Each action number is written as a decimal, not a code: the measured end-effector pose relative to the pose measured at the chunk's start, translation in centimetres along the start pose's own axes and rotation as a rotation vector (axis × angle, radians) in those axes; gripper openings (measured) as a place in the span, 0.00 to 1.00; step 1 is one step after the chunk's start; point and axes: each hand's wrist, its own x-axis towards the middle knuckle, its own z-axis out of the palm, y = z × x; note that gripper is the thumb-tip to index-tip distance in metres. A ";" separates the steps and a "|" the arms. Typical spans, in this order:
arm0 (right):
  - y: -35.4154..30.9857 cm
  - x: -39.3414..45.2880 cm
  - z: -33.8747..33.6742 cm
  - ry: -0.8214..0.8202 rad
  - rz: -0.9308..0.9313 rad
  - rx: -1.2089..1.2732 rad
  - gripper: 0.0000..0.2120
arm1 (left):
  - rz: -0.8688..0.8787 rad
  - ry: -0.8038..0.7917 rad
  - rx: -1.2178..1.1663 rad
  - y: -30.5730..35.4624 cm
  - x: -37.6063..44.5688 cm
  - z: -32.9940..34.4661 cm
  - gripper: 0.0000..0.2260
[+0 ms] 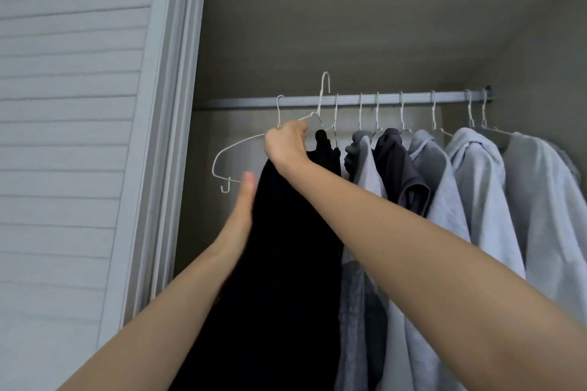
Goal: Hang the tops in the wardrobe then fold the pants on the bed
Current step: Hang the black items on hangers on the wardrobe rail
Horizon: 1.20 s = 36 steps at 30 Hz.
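While right hand (287,144) grips, black top (286,263) droops.

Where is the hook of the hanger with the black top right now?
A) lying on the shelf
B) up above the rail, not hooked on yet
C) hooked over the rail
B: the hook of the white hanger pokes up above the rail, held by the right hand, with the black top hanging below.
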 end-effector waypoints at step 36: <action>6.2 -7.3 -6.1 -0.246 -0.398 -0.469 0.26 | 0.161 0.135 0.846 -5.9 -11.2 -0.5 0.12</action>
